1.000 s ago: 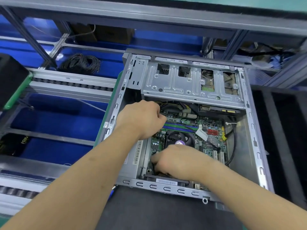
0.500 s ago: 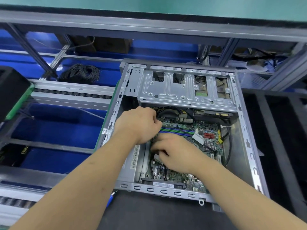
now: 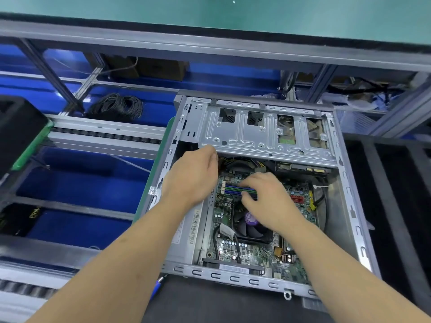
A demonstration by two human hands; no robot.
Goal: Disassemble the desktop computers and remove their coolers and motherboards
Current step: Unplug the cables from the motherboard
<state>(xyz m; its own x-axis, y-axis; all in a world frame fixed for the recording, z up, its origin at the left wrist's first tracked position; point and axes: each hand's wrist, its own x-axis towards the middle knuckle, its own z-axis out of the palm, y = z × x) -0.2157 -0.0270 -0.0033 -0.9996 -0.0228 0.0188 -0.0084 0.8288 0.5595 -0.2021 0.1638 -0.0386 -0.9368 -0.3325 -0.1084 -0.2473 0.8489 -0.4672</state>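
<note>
An open grey desktop case [image 3: 354, 220] lies on its side on a dark mat. Inside sits the green motherboard [image 3: 254, 255] with a black cooler fan [image 3: 250, 227] bearing a purple sticker. My left hand [image 3: 193, 176] reaches into the case's upper left corner, fingers curled toward the cable bundle [image 3: 242, 163] under the drive cage; what it touches is hidden. My right hand [image 3: 268, 199] hovers over the blue and green memory slots [image 3: 233, 190], fingers spread and bent down onto them, just beyond the cooler.
A silver drive cage [image 3: 263, 134] spans the case's far end. Left of the case are a roller conveyor rail [image 3: 105, 134], blue bins [image 3: 77, 183] and a black cable coil [image 3: 116, 106]. A blue-handled tool [image 3: 156, 286] pokes out below the case. Black foam trays [image 3: 391, 187] lie right.
My right hand has moved from the case's near edge, past the cooler, up to the memory slots. My left hand shifted farther toward the drive cage. The cooler fan is uncovered again.
</note>
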